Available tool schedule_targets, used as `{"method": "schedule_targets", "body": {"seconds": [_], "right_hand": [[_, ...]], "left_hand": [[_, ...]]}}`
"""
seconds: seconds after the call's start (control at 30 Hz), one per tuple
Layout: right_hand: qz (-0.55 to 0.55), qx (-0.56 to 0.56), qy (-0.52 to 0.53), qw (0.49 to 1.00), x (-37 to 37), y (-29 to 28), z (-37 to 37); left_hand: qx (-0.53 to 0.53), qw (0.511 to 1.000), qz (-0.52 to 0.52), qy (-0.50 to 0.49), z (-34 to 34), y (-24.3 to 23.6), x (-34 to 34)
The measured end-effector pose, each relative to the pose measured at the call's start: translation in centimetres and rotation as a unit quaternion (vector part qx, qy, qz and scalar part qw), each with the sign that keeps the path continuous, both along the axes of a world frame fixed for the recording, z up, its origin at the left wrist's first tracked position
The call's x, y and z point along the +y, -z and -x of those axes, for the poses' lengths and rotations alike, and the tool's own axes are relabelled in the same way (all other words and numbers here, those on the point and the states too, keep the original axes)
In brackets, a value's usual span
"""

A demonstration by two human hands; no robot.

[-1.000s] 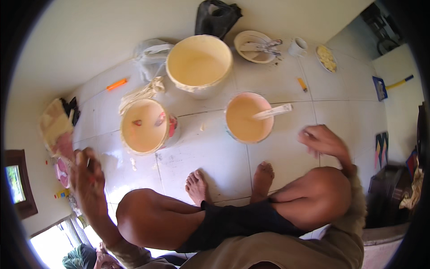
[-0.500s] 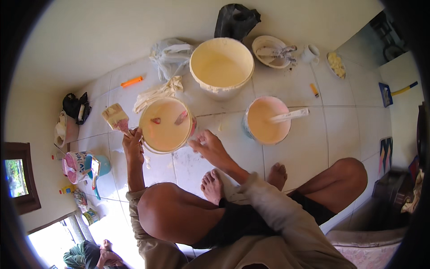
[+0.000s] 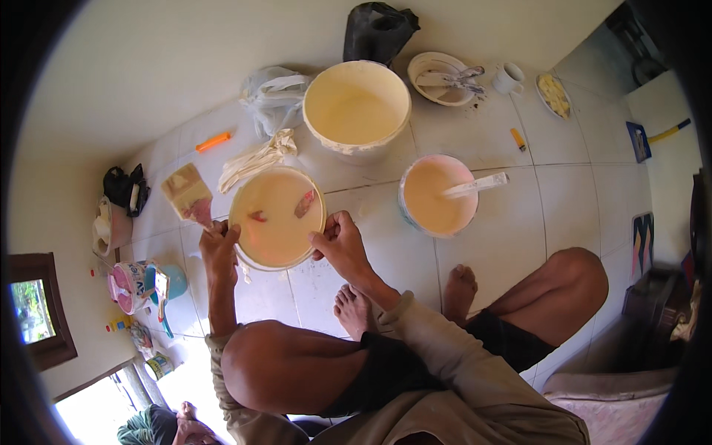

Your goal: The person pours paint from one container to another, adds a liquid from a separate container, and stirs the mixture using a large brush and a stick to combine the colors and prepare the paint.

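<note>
My left hand (image 3: 219,252) is closed around the handle of a wide paintbrush (image 3: 185,191), its bristles cream and its lower part pinkish. The same hand's thumb rests against the left rim of a round bucket (image 3: 278,266) with cream-coloured paint inside. Two reddish patches show at the paint's surface; I cannot tell what they are. At the bucket's right side, my right hand (image 3: 345,248) pinches the rim between thumb and fingers. The bucket stands in front of my left knee, tilted slightly toward me.
A large cream bucket (image 3: 354,147) stands behind. Rightward, a pink-walled bucket (image 3: 461,166) holds a pale stick (image 3: 486,183). A crumpled cloth (image 3: 256,159), a bowl of tools (image 3: 426,61), a mug (image 3: 507,78) and an orange-yellow lighter (image 3: 518,139) are around. Another person (image 3: 152,426) sits lower left.
My right hand has moved from beside the bucket onto its rim and closed there. My left hand still holds the paintbrush. The whole view has shifted a little.
</note>
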State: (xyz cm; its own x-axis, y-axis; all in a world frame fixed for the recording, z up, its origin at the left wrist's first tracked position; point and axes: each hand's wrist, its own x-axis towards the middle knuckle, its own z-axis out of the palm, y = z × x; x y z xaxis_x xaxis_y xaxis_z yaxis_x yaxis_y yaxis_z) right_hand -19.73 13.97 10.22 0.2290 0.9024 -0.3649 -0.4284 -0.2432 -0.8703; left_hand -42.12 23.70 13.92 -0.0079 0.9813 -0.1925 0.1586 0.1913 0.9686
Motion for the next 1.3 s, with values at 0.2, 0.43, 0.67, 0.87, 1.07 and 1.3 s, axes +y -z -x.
{"method": "schedule_targets", "body": {"seconds": [0.2,0.43,0.67,0.87,1.07,1.3], "right_hand": [[-0.001,0.058,0.042,0.997,-4.6,-5.0,-2.0],[0.013,0.174,0.132,0.976,-9.5,-6.5,-4.9],[0.012,0.180,0.162,0.970,-10.4,-6.9,-8.0],[0.016,0.208,0.163,0.964,-10.8,-5.6,-9.7],[0.021,0.270,0.194,0.943,-10.7,-5.2,-11.6],[0.010,0.312,0.190,0.931,-10.7,-4.9,-13.0]], "left_hand": [[0.022,0.998,-0.017,0.059,-3.3,-7.5,-2.4],[0.103,0.983,0.070,0.134,-8.9,-11.7,-3.5],[0.102,0.975,0.099,0.169,-13.3,-14.0,-4.0],[0.113,0.970,0.103,0.189,-15.8,-14.4,-3.6],[0.133,0.960,0.126,0.210,-17.9,-14.8,-3.4],[0.122,0.966,0.108,0.200,-19.4,-14.0,-3.3]]}}
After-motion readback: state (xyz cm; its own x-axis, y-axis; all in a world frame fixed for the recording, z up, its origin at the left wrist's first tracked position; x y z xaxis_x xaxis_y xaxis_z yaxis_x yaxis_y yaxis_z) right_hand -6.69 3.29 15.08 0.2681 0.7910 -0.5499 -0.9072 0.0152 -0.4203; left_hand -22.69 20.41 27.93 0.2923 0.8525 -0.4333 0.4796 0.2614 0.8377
